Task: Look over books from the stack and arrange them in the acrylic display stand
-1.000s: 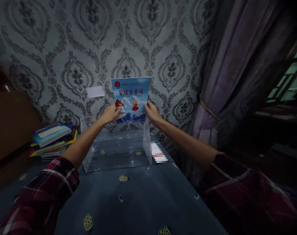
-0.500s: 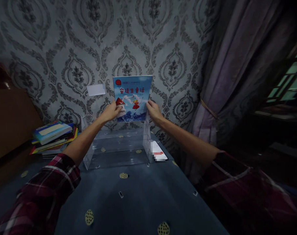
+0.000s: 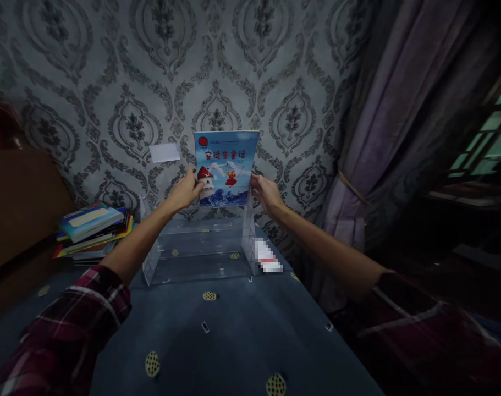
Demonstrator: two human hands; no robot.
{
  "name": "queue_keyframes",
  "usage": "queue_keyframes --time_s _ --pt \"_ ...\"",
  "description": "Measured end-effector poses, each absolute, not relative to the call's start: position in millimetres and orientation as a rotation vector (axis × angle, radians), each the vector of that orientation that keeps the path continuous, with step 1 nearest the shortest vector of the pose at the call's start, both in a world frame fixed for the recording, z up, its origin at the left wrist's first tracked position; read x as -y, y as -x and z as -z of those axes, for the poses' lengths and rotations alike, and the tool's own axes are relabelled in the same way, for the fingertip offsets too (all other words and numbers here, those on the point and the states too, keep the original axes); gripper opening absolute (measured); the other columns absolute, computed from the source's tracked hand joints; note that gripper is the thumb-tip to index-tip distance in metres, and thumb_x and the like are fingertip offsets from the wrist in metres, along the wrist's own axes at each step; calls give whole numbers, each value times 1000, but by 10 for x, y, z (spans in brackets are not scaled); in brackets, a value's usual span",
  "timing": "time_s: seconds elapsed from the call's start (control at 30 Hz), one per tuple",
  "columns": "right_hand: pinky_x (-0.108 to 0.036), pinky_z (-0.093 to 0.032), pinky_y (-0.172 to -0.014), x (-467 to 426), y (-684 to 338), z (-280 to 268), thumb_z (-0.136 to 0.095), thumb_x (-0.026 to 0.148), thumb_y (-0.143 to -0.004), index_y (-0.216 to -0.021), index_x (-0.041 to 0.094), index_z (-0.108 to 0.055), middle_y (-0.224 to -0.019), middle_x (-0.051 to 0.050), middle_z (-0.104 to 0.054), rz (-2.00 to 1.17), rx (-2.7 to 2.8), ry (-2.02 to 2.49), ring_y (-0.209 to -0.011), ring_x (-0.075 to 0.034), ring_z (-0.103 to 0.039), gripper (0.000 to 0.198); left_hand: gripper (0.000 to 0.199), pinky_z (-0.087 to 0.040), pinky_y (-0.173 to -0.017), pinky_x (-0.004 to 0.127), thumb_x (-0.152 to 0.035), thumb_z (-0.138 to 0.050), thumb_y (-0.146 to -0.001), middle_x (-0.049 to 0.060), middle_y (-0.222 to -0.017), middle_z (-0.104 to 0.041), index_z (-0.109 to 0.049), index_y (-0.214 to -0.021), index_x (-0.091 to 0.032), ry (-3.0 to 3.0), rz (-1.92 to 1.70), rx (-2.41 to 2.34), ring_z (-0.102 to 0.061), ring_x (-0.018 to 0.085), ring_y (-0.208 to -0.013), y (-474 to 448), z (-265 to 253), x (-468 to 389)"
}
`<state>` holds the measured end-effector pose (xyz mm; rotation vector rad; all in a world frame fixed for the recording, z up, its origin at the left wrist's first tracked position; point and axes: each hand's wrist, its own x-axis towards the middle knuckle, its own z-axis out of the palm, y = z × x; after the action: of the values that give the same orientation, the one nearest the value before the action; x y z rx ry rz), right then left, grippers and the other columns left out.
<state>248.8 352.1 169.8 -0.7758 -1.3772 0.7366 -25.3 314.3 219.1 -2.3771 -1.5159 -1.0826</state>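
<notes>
A blue children's storybook [image 3: 227,159] stands upright at the back of a clear plastic tiered rack [image 3: 196,269], its cover facing me. Red characters and a picture of a tower over waves show on the cover. My left hand [image 3: 186,191] holds the book's left edge, thumb by the front and fingers partly hidden behind. At the right edge, my right hand [image 3: 267,193] grips with bent fingertips. The lower tiers of the rack show the tablecloth through them. Whether the book's bottom edge rests on the rack's top tier, I cannot tell.
A pile of several books [image 3: 93,225] lies left of the rack. A phone [image 3: 270,264], its screen blurred out, lies against the rack's right side. Patterned wallpaper backs the blue tablecloth [image 3: 242,341]; a tied purple curtain [image 3: 353,181] hangs right. A brown box [image 3: 23,203] stands left.
My left thumb has drawn back toward the book's left edge, uncovering the pictured tower. My right hand has shifted slightly, its fingers now more bent at the edge. The view moved a little.
</notes>
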Motion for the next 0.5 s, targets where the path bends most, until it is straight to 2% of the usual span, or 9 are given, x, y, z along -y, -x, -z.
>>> queue_keyframes --time_s 0.17,0.27,0.37,0.5 --pt "-36 -52 -87 -3331 -2459 -1616 -57 53 -86 -99 18 -67 -107 -10 -72 -781 1123 771 -106 -22 -66 39 49 -47 -101 46 -28 -50 -93 17 -119 -61 -38 -137 -10 2235 1125 1375 -58 30 -115 524 -2015 -2935" --pt "-37 -52 -85 -3080 -2411 -1491 -55 46 -86 -94 17 -67 -103 -9 -71 -639 1103 827 -102 -23 -65 32 45 -47 -101 44 -26 -48 -93 16 -119 -61 -42 -134 -11 2216 1098 1303 -57 28 -114 733 -1824 -2752" --pt "-37 -51 -83 -2620 -2246 -1344 -52 42 -88 -88 17 -67 -89 -7 -69 -436 1196 876 -88 -21 -63 29 39 -46 -102 44 -26 -45 -94 16 -120 -60 -46 -131 -12 2219 1034 1245 -56 28 -115 930 -1582 -2540" --pt "-33 -52 -81 -1692 -1798 -1335 -51 31 -95 -99 19 -69 -95 -4 -70 -462 1609 664 -84 -17 -64 22 32 -46 -102 42 -24 -41 -96 14 -118 -62 -51 -125 -14 2208 955 1261 -56 27 -114 1170 -1224 -2243"
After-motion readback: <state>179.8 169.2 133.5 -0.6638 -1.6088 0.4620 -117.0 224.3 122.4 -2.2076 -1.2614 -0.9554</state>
